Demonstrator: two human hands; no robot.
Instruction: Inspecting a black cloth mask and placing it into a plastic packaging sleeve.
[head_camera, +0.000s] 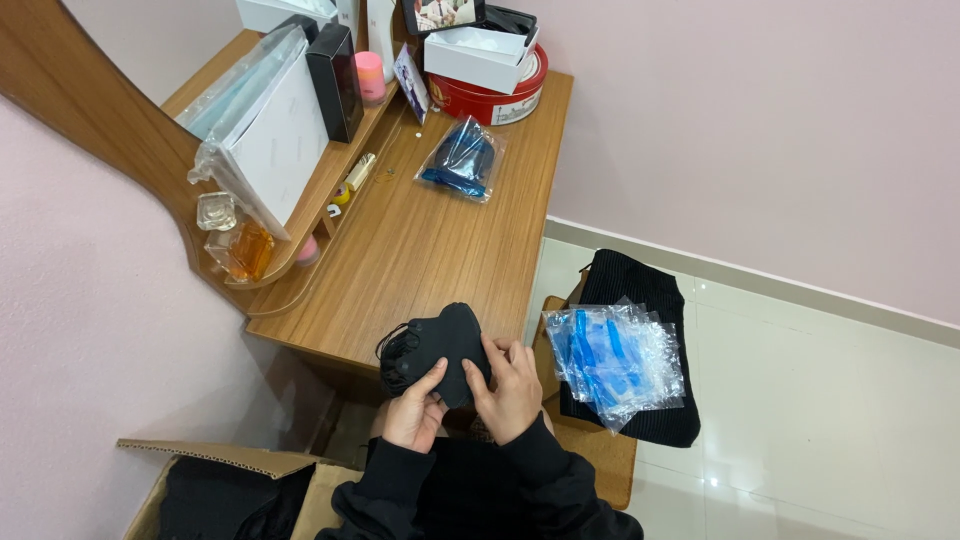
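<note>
Head view, looking down. Low centre of the frame: both hands on a stack of black face masks (440, 345), held just over the near edge of the wooden desk (420, 250). Left hand (415, 410) grips the stack from below-left, thumb up on the front, fingers wrapped behind. Right hand (510, 385) is closed on the stack's right side, fingertips pressed on the top mask. So both hands are closed on the masks, none free. Ear loops bunch at the stack's left end.

Right of the hands, centre-right of the frame: a pile of clear plastic bags w/ blue contents (612, 360) lies on a black cloth (640, 290), which sits on a wooden stool (600, 460), just beside the right hand. Upper centre, on the desk top: one more clear bag w/ blue inside (462, 160), well apart from the hands. Behind it, a round red tin (495, 100) w/ a white box (478, 55) on top.

Upper left: a curved shelf w/ an amber perfume bottle (245, 250), a black box (335, 80), a pink jar (370, 75) and a white board in plastic wrap (265, 140). Bottom left: an open cardboard box (230, 465) w/ dark stuff inside; can't tell what. Black sleeves at the bottom edge.
</note>
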